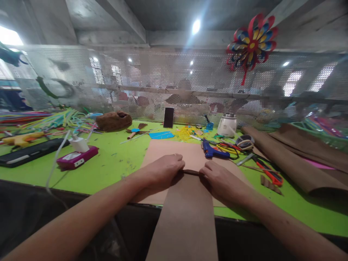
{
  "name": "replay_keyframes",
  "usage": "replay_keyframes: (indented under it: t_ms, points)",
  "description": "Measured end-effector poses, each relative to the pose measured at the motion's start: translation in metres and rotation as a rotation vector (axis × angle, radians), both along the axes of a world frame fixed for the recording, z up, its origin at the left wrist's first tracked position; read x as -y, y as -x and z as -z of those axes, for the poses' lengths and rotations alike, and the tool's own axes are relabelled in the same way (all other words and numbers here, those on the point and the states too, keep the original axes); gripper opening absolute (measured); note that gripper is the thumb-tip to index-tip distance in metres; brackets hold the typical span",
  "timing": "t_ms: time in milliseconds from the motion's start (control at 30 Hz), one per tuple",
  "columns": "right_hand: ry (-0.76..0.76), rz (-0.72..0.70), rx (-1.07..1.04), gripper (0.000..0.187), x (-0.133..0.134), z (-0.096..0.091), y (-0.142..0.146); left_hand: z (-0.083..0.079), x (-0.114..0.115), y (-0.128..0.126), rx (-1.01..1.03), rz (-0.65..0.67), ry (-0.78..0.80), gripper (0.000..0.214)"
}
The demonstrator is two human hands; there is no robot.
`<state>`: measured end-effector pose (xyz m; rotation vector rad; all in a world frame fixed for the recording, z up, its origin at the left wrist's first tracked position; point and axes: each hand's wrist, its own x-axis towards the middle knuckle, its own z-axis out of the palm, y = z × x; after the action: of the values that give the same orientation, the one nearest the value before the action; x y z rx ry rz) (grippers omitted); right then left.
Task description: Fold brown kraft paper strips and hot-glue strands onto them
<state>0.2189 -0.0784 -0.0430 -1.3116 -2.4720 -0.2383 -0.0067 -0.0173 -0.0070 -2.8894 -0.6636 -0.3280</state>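
Note:
A long strip of brown paper-like sheet (187, 214) runs from the table over its front edge toward me. Its far end is folded or rolled into a narrow dark band between my hands. My left hand (167, 168) is closed on the left end of that band, fingers pinched together. At the right end, my right hand (219, 177) pinches the band in the same way. Under both hands lies a pale tan board (160, 148). Just beyond the right hand sits a blue glue gun (213, 150).
Right of the board are an orange-red cutter (269, 172), a tape roll (244, 141) and rolled brown sheets (293, 159). A magenta power strip (78, 157) with a white plug stands left. At the back are a phone (168, 117), yellow scraps (187, 133) and a white pot (227, 125).

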Motion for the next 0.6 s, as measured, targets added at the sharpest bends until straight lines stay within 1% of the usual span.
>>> replay_keyframes:
  t_ms: [133, 233, 400, 500, 567, 600]
  points:
    - [0.005, 0.006, 0.011, 0.009, -0.001, 0.001, 0.000, 0.002, 0.000, 0.000, -0.019, 0.004, -0.060, 0.010]
    - [-0.004, 0.012, 0.055, 0.008, 0.003, -0.002, 0.003, 0.003, 0.001, 0.001, -0.015, 0.016, -0.100, 0.009]
    - [-0.001, -0.078, 0.161, 0.005, 0.010, -0.012, 0.007, 0.004, 0.004, 0.003, -0.018, 0.072, -0.117, 0.008]
    - [0.002, -0.089, 0.166, 0.008, 0.012, -0.016, 0.009, 0.003, 0.002, 0.004, 0.005, 0.067, -0.070, 0.012]
    - [0.003, -0.084, 0.145, 0.009, 0.012, -0.016, 0.009, 0.001, -0.004, 0.002, 0.030, 0.041, 0.021, 0.014]
    - [0.000, -0.082, 0.137, 0.009, 0.013, -0.015, 0.010, -0.001, -0.008, 0.000, 0.040, 0.022, 0.095, 0.015]
